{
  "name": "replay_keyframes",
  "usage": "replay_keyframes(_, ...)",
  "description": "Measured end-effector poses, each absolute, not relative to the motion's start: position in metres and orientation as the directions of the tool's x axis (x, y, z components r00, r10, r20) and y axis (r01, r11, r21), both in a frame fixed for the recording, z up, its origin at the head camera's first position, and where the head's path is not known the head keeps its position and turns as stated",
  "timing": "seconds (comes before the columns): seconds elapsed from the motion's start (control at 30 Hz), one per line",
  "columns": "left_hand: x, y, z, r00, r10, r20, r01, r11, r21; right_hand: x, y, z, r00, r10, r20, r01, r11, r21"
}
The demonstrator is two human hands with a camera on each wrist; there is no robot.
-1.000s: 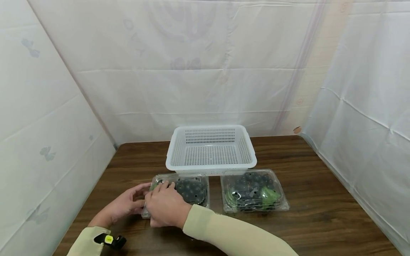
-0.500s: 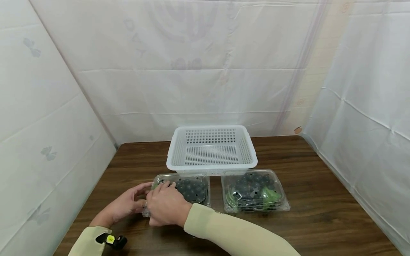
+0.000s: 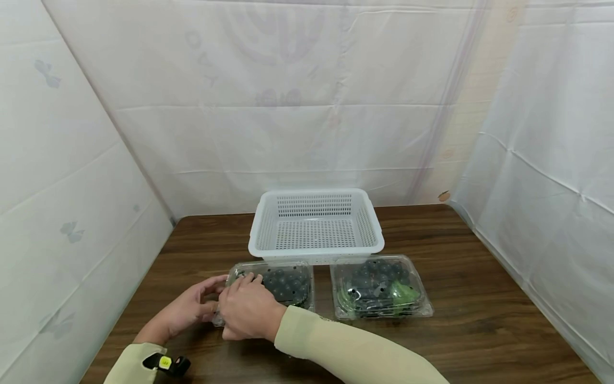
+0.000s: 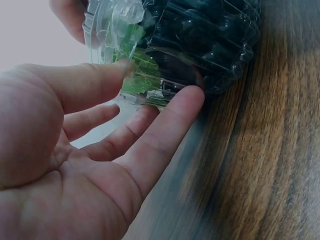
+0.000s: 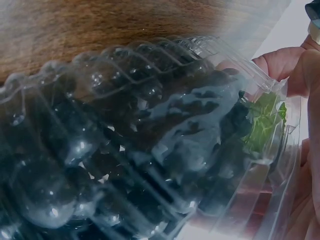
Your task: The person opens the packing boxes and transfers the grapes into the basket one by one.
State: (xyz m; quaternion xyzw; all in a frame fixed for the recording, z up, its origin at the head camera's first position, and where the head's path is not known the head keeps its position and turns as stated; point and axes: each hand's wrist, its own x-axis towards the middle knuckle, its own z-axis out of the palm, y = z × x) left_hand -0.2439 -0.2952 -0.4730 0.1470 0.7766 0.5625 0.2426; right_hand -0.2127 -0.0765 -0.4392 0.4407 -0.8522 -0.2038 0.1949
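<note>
A clear plastic clamshell box [image 3: 288, 285] of dark grapes with some green at one end lies on the table in front of me. My left hand [image 3: 187, 308] pinches its left end, the thumb on the rim and the fingertips on the side, as the left wrist view shows. Laid across the box's left part, my right hand [image 3: 249, 309] grips that end with its fingers over the lid. The right wrist view shows the ribbed plastic wall and the grapes [image 5: 45, 195] close up; the right thumb is mostly hidden.
A second clamshell box [image 3: 381, 288] of dark grapes with green parts lies to the right. Behind both boxes stands a white perforated plastic basket [image 3: 316, 251]. The brown wooden table [image 3: 479, 298] is bordered by white sheets [image 3: 307, 133] at the back and sides.
</note>
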Motion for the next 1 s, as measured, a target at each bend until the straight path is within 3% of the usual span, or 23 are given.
replay_keyframes(0.77, -0.241, -0.298, -0.472, -0.853, 0.485, -0.192, -0.018, 0.342, 0.939, -0.214, -0.077, -0.443, -0.491, -0.839, 0.234, -0.648, 0.531, 0.545)
replay_keyframes(1.0, -0.238, -0.293, -0.474, -0.845, 0.496, -0.199, -0.024, 0.336, 0.942, -0.22, -0.07, -0.433, -0.54, -0.805, 0.245, -0.68, 0.589, 0.436)
